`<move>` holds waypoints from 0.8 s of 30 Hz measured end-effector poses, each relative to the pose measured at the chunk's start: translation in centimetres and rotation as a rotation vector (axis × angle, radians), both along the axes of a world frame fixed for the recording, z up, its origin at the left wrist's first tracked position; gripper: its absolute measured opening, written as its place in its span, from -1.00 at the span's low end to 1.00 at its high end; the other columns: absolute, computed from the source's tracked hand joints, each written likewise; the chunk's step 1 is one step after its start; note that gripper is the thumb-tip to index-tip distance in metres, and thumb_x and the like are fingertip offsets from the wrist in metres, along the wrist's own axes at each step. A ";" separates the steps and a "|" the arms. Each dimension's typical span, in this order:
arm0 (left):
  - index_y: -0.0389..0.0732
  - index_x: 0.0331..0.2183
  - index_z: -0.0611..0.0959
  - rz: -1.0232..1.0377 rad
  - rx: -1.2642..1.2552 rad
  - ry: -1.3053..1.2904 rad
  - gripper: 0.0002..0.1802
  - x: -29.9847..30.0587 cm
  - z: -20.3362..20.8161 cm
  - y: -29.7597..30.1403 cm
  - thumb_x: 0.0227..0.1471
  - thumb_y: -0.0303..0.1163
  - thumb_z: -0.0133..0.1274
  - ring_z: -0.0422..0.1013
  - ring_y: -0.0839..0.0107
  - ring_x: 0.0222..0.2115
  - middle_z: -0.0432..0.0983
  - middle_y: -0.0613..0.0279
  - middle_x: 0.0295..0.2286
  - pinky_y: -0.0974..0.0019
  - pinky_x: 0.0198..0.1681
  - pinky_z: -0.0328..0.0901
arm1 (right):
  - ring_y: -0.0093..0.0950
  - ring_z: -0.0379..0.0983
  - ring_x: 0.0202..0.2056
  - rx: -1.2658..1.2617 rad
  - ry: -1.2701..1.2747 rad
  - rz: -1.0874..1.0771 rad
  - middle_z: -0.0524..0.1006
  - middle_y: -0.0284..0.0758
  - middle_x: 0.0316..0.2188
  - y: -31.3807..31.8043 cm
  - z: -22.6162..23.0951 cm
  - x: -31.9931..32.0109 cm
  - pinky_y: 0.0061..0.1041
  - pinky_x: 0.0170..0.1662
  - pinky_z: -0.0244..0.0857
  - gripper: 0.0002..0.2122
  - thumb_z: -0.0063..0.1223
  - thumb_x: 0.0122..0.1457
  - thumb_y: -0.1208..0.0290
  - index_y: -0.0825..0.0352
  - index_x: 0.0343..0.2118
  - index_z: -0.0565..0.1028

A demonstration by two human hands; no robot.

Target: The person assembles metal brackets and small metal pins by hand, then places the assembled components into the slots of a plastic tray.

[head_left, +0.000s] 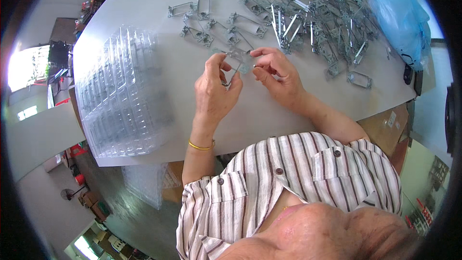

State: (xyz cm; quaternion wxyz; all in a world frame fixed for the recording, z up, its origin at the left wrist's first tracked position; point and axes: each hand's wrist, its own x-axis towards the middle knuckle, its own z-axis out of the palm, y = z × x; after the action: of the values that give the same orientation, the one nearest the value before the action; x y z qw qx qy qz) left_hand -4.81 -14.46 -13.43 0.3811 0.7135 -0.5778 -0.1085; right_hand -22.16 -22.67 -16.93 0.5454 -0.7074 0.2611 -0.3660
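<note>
My left hand (217,86) is closed around a small grey metal bracket frame (239,58), held up over the white table (207,120). Thin rods and a flat plate of the bracket stick out past my fingertips. Close by on the right, my right hand (280,78) has its thumb and fingers bent toward the bracket's edge. Something tiny and pale shows at its thumb tip, too small to name. Beyond both hands lie similar loose metal brackets (204,5), some standing apart from one another.
A large heap of metal brackets (327,14) covers the far right of the table. Next to it sits a blue plastic bag (402,21). Stacked clear plastic trays (122,96) take up the left side. A cardboard box (385,127) is below the right table edge.
</note>
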 end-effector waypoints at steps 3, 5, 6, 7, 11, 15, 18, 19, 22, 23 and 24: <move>-0.25 -0.07 0.41 -0.063 0.079 0.092 -0.47 -0.8 0.0 -0.1 -0.13 -0.59 0.21 0.37 0.51 -0.62 0.55 0.19 -0.42 0.40 -0.51 0.34 | -0.66 0.44 -0.33 0.099 -0.121 0.014 0.45 -0.18 -0.05 -0.3 -0.7 0.0 -0.61 -0.33 0.36 -0.89 0.13 0.21 0.53 0.35 -0.24 0.46; -0.25 -0.07 0.39 -0.100 0.109 0.113 -0.47 -0.9 -0.3 0.1 -0.13 -0.60 0.20 0.37 0.50 -0.63 0.55 0.19 -0.42 0.40 -0.51 0.34 | -0.69 0.43 -0.36 0.093 -0.117 0.042 0.46 -0.21 -0.06 -0.5 -0.7 -0.1 -0.63 -0.33 0.36 -0.89 0.12 0.23 0.53 0.35 -0.23 0.45; -0.24 -0.07 0.38 -0.132 0.135 0.131 -0.47 -0.9 -0.3 0.2 -0.13 -0.61 0.19 0.36 0.50 -0.64 0.56 0.19 -0.42 0.40 -0.51 0.34 | -0.69 0.43 -0.36 0.096 -0.116 0.044 0.46 -0.21 -0.06 -0.4 -0.6 -0.1 -0.63 -0.33 0.36 -0.89 0.12 0.23 0.53 0.35 -0.23 0.45; -0.24 -0.07 0.38 -0.131 0.137 0.133 -0.47 -1.0 -0.3 0.3 -0.13 -0.61 0.19 0.36 0.50 -0.64 0.56 0.19 -0.42 0.40 -0.51 0.34 | -0.68 0.44 -0.37 0.134 -0.121 0.060 0.46 -0.22 -0.07 -0.3 -0.6 -0.1 -0.64 -0.33 0.37 -0.90 0.11 0.23 0.53 0.35 -0.23 0.45; -0.27 -0.11 0.39 -0.153 0.177 0.249 -0.55 -1.2 -0.1 0.5 -0.08 -0.62 0.15 0.45 0.51 -0.56 0.57 0.16 -0.40 0.42 -0.46 0.36 | -0.66 0.46 -0.40 0.272 -0.144 0.064 0.46 -0.25 -0.10 -0.1 -0.2 -0.1 -0.65 -0.32 0.42 -0.92 0.08 0.26 0.54 0.36 -0.24 0.43; -0.31 -0.17 0.43 -0.182 0.119 0.593 -0.73 -1.1 -1.3 0.6 0.11 -0.49 0.11 0.50 0.45 -0.48 0.56 0.17 -0.43 0.38 -0.43 0.38 | -0.64 0.49 -0.40 0.253 -0.177 0.075 0.46 -0.25 -0.11 -0.1 -0.4 0.1 -0.64 -0.34 0.43 -0.93 0.07 0.27 0.55 0.37 -0.25 0.42; -0.31 -0.19 0.45 -0.200 0.102 1.019 -0.80 -1.1 -1.2 0.5 0.26 -0.37 0.00 0.51 0.46 -0.43 0.57 0.17 -0.38 0.40 -0.41 0.39 | -0.62 0.52 -0.38 0.276 -0.218 0.076 0.44 -0.25 -0.12 0.0 -0.4 0.1 -0.65 -0.35 0.42 -0.92 0.05 0.28 0.54 0.37 -0.23 0.41; -0.31 -0.19 0.45 -0.199 0.104 1.020 -0.80 -1.0 -0.9 0.5 0.26 -0.37 0.00 0.51 0.46 -0.43 0.57 0.17 -0.38 0.40 -0.41 0.39 | -0.62 0.52 -0.37 0.269 -0.214 0.084 0.43 -0.24 -0.12 0.0 -0.3 0.0 -0.66 -0.36 0.42 -0.91 0.05 0.28 0.53 0.37 -0.22 0.40; -0.28 -0.19 0.47 -0.203 0.192 1.150 -0.76 -0.6 -0.8 0.6 0.32 -0.28 -0.09 0.49 0.48 -0.44 0.57 0.15 -0.36 0.43 -0.41 0.38 | -0.63 0.52 -0.38 0.250 -0.204 0.063 0.44 -0.27 -0.15 -0.1 0.0 -0.1 -0.68 -0.37 0.40 -0.90 0.06 0.29 0.51 0.36 -0.21 0.40; -0.28 -0.20 0.48 -0.200 0.196 1.180 -0.74 -0.5 -1.1 0.6 0.32 -0.26 -0.08 0.49 0.49 -0.44 0.57 0.15 -0.35 0.45 -0.42 0.37 | -0.65 0.50 -0.40 0.236 -0.201 0.037 0.45 -0.31 -0.18 -0.1 0.0 -0.1 -0.69 -0.38 0.38 -0.90 0.06 0.29 0.51 0.35 -0.20 0.40; -0.27 -0.21 0.49 -0.193 0.199 1.208 -0.73 -0.4 -1.2 0.7 0.31 -0.23 -0.07 0.48 0.50 -0.44 0.57 0.15 -0.35 0.47 -0.43 0.36 | -0.65 0.50 -0.40 0.239 -0.201 0.037 0.45 -0.31 -0.18 -0.1 -0.2 0.0 -0.69 -0.38 0.38 -0.90 0.06 0.29 0.51 0.35 -0.20 0.40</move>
State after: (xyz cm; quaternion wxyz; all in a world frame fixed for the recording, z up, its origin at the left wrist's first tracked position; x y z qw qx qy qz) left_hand -5.24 -13.81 -14.62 0.5608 0.5027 -0.3092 -0.5807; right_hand -22.20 -22.79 -17.12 0.6557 -0.6021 0.2337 -0.3910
